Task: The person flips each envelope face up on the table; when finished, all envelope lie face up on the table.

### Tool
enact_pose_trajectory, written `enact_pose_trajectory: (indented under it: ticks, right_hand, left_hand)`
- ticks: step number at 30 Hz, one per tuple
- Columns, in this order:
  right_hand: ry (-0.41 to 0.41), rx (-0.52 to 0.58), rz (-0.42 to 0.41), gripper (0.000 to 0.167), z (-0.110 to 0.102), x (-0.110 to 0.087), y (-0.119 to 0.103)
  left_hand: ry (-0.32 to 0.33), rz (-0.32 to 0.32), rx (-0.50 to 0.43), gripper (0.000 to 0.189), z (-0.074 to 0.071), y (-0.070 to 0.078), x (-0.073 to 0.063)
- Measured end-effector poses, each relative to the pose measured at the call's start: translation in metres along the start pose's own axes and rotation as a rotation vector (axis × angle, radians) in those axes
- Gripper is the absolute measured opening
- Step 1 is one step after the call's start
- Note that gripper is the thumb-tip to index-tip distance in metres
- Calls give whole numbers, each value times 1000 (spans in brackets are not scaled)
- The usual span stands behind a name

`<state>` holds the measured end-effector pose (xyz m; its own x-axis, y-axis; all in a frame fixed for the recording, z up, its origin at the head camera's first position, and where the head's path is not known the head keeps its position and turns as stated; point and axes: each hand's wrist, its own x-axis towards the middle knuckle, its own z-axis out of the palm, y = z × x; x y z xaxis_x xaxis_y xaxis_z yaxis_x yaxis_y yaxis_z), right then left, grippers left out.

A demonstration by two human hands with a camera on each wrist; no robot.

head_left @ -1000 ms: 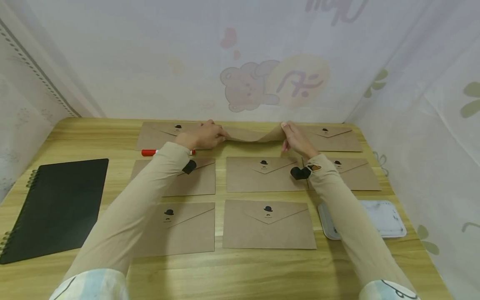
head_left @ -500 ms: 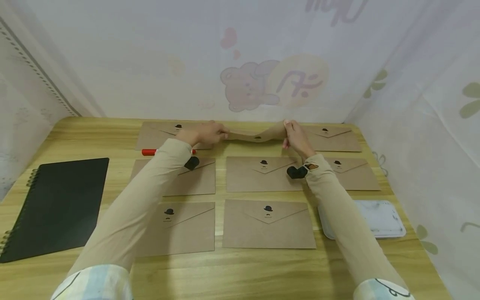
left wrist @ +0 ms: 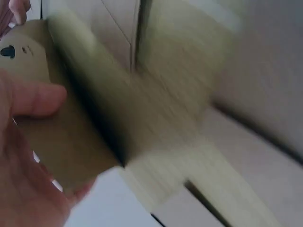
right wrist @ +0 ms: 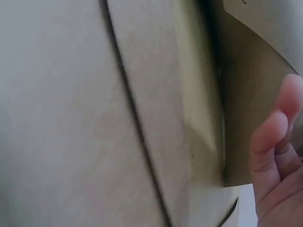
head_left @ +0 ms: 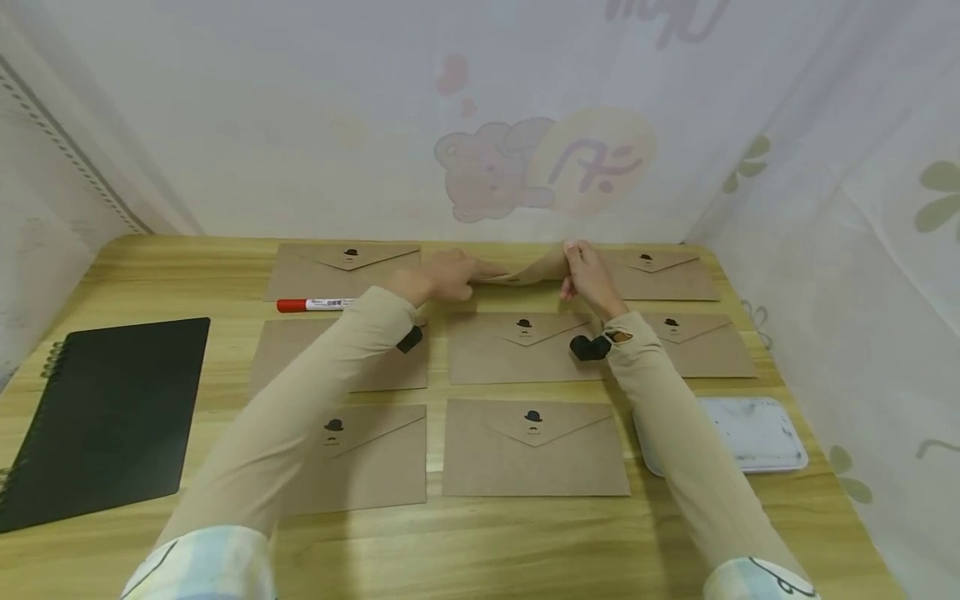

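Note:
Between my hands, at the back of the table, a brown kraft-paper envelope [head_left: 546, 265] is lifted at its right end and bowed. My left hand [head_left: 448, 275] grips its left part, with the thumb [left wrist: 40, 98] over the front face and fingers behind. A small printed hat shows on its flap in the left wrist view. At the upper right corner, my right hand [head_left: 591, 279] pinches the envelope; its other fingers curl below. The right wrist view shows these fingertips [right wrist: 272, 130] beside the envelope's face [right wrist: 241, 109].
Several similar envelopes [head_left: 536, 467] lie in rows on the wooden table [head_left: 480, 550]. A red-capped marker [head_left: 292, 306] lies by the back left envelope [head_left: 307, 279]. A black spiral notebook [head_left: 120, 417] is at the left, and a white marbled case [head_left: 757, 437] at the right.
My left hand has moved right along the envelope, uncovering more of the marker and the back left envelope. The right hand keeps its pinch, nearly still.

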<state>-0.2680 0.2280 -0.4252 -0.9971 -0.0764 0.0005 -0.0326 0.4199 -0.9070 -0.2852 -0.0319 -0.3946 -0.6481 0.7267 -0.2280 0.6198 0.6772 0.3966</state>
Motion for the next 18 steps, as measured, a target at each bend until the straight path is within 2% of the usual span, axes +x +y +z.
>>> enact_pose_trajectory:
  ticks: [2, 4, 7, 15, 18]
  right_hand:
    - [-5, -4, -6, 39, 1, 0, 0]
    - [-18, 7, -8, 38, 2, 0, 0]
    - [-31, 48, 6, 35, 1, 1, 0]
    - [28, 38, 22, 39, 3, 2, 2]
    - [94, 25, 13, 40, 3, 1, 3]
  left_hand:
    - [-12, -26, 20, 69, 2, 4, 3]
    - [-27, -66, -8, 66, 2, 6, 4]
    - [-46, -92, -66, 61, 1, 8, 6]
    - [-58, -39, -242, 55, -6, 4, 11]
    - [-12, -40, -316, 49, -10, -4, 6]
